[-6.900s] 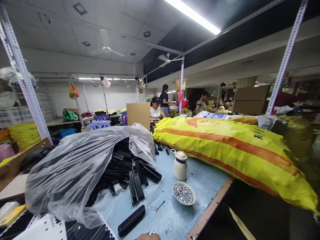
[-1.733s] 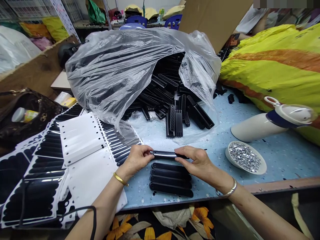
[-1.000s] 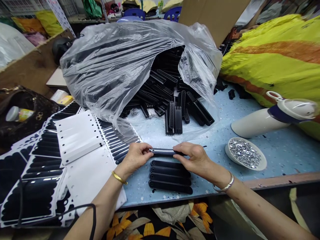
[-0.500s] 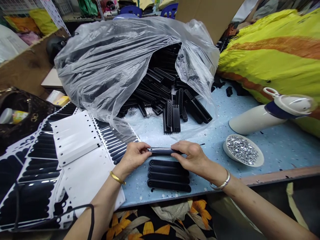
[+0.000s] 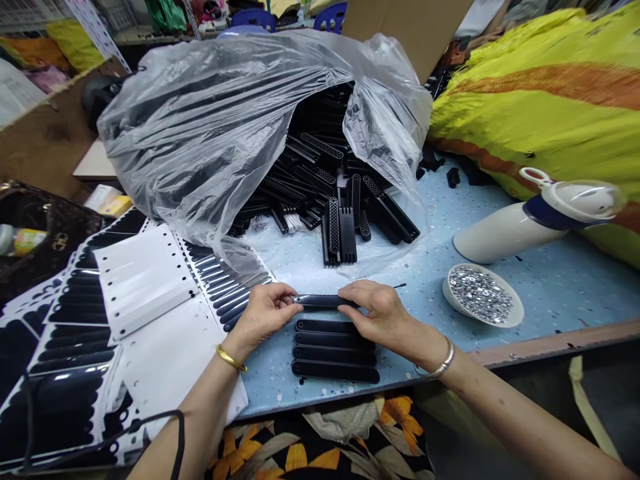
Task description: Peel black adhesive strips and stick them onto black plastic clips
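Observation:
A black strip-shaped piece (image 5: 320, 302) lies level between my two hands, just above a row of similar black pieces (image 5: 335, 352) on the blue table. My left hand (image 5: 270, 310) pinches its left end between thumb and fingers. Its right end is gripped by my right hand (image 5: 375, 307), whose fingers cover that end. Beyond my hands, many black plastic parts (image 5: 300, 180) spill from a clear plastic bag (image 5: 200, 127). Sheets of black strips (image 5: 225, 283) lie left of my left hand, partly under white sheets (image 5: 145, 280).
A white bowl of small metal pieces (image 5: 483, 295) stands right of my right hand, with a white bottle (image 5: 505, 233) lying tilted behind it. A yellow sack (image 5: 540, 113) fills the back right. A brown bag (image 5: 45, 227) is at the left edge.
The view has shifted slightly, moving the surroundings a little to the left. My hands keep the same hold on the black piece.

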A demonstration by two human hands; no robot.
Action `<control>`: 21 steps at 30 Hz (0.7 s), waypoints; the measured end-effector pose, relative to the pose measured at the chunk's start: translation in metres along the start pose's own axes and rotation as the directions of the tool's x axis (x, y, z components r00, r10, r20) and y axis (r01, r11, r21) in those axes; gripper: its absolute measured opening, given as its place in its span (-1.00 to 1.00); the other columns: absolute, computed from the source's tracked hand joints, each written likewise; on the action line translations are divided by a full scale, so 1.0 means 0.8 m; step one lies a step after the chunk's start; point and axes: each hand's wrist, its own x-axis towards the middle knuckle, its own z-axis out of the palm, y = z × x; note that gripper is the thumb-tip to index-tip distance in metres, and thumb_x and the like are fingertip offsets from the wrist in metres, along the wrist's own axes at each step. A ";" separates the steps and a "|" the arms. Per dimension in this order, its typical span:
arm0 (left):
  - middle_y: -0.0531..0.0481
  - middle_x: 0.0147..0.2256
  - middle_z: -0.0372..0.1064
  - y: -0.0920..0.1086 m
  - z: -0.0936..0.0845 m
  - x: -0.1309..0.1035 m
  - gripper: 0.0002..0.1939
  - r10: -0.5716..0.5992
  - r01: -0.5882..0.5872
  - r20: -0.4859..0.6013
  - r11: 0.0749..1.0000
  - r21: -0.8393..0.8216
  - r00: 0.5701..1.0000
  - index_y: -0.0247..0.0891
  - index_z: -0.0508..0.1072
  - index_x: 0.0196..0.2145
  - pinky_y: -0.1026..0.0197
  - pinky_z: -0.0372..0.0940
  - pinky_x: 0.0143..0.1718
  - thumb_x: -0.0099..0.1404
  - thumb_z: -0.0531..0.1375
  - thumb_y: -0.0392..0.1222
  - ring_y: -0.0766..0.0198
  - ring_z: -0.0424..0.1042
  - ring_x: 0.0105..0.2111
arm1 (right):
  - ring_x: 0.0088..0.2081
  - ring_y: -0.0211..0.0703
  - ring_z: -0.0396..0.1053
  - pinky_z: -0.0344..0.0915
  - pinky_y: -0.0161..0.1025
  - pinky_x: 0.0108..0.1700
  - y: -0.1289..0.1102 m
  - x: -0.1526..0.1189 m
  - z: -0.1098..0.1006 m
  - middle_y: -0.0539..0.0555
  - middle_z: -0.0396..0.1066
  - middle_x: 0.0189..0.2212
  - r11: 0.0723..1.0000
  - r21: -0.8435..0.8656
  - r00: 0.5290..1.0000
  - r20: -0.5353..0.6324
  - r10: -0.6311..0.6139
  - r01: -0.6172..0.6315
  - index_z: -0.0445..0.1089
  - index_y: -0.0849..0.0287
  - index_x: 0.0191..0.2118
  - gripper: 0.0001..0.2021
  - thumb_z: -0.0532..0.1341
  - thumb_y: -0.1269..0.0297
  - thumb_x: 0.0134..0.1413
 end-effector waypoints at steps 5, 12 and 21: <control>0.17 -0.65 0.27 -0.002 0.009 0.004 -0.72 0.047 -0.042 -0.083 0.997 0.058 0.995 -0.34 0.55 -0.35 0.35 0.08 -0.67 0.03 0.32 -0.07 0.43 0.21 -0.70 | -0.32 -0.06 0.51 0.46 -0.17 -0.23 -0.001 -0.001 0.000 0.11 0.56 -0.36 1.000 -0.005 1.000 0.016 0.011 -0.011 0.53 0.13 -0.31 -0.89 0.25 0.43 0.06; 0.16 -0.74 0.22 0.000 0.014 0.004 -0.73 0.024 -0.013 -0.114 0.995 0.095 0.993 -0.28 0.49 -0.57 0.34 0.03 -0.68 0.07 0.26 -0.01 0.42 0.17 -0.74 | -0.31 -0.05 0.51 0.45 -0.17 -0.21 -0.001 -0.002 -0.002 0.11 0.56 -0.36 0.999 0.038 1.000 0.012 0.016 -0.016 0.53 0.15 -0.30 -0.89 0.27 0.45 0.06; 0.17 -0.78 0.19 0.009 0.014 0.001 -0.69 -0.009 0.017 -0.111 0.998 0.068 0.994 -0.28 0.48 -0.59 0.35 0.00 -0.71 0.05 0.24 0.05 0.44 0.12 -0.78 | -0.34 -0.12 0.52 0.47 -0.22 -0.24 0.011 -0.003 0.002 0.07 0.58 -0.36 0.946 0.298 0.991 0.017 0.129 -0.128 0.58 0.14 -0.29 -0.91 0.30 0.36 0.09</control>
